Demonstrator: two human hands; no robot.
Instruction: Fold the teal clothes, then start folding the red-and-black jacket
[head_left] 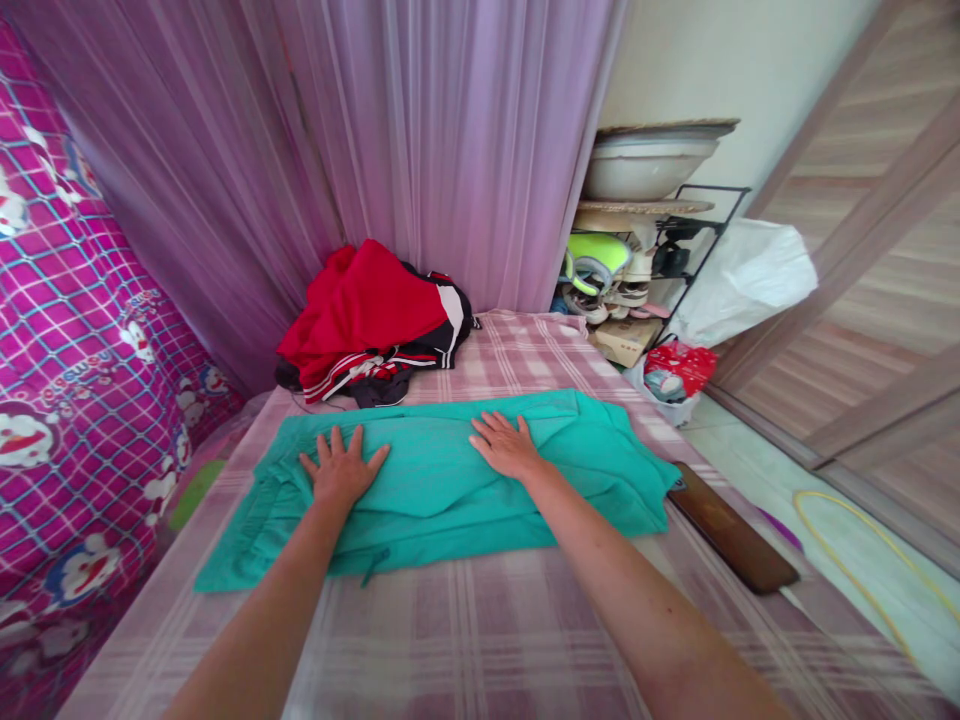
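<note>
A teal garment (435, 480) with a gathered elastic waistband at its left end lies folded lengthwise across the plaid cloth; it looks like a pair of trousers. My left hand (343, 468) rests flat on it near the waistband, fingers spread. Farther right, my right hand (506, 445) lies palm down on the middle of the fabric, its fingers stretched out. Neither hand grips anything. A short drawstring end pokes out at the near edge. Some creases run through the right half of the garment.
Red and black clothes (375, 310) are heaped at the back left. A phone (731, 530) with a cable lies by the right edge of the plaid-covered surface (450, 640). Beyond stands a shoe rack (697, 255) with basins (649, 170), beside a white bag (750, 280). Purple curtains (450, 150) hang behind.
</note>
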